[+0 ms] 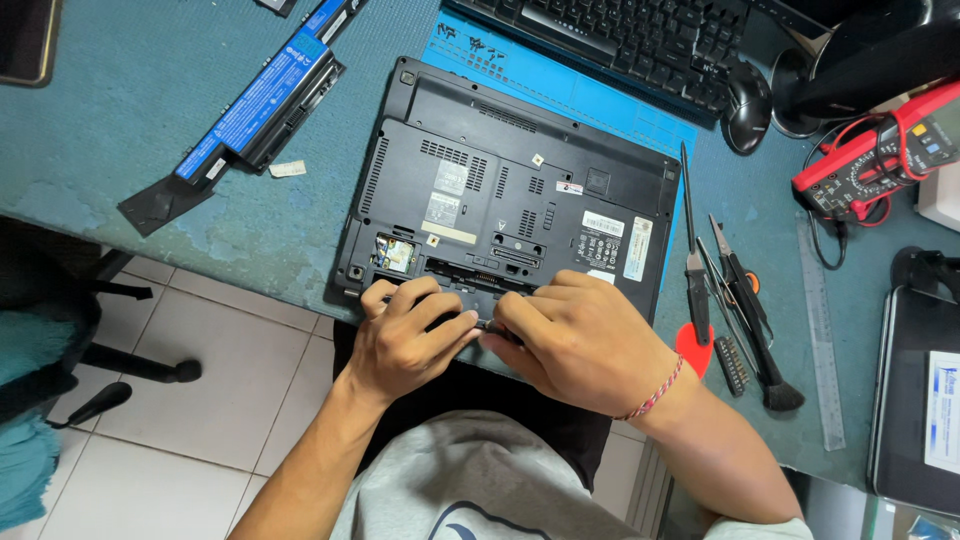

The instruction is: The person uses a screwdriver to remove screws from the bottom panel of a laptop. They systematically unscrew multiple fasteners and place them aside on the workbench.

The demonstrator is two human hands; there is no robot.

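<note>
While both hands press at the near edge of an upturned black laptop (510, 195), the machine lies bottom-up on the teal table (120, 110), its far end resting on a blue mat (560, 85). The left hand (405, 340) has its fingers curled down onto the laptop's near rim, beside the open battery bay; whether it pinches anything I cannot tell. The right hand (580, 335) is likewise half closed, fingertips bent onto the same rim and touching those of the left, and what lies beneath them is hidden. A red-and-white cord bracelet (655, 395) circles the right wrist.

Left of the laptop and apart from it, a long battery (260, 105) with a blue label lies aslant on the table, with a small scrap of tape (287, 169) near it. Just right of the laptop lie a screwdriver (693, 250), tweezers (735, 275), a brush (765, 350), a red pick (695, 350) and a bit holder (730, 365), with a clear ruler (822, 330) farther right. At the far edge sit a keyboard (620, 35), a black mouse (748, 105) and a red multimeter (875, 150) with its leads.
</note>
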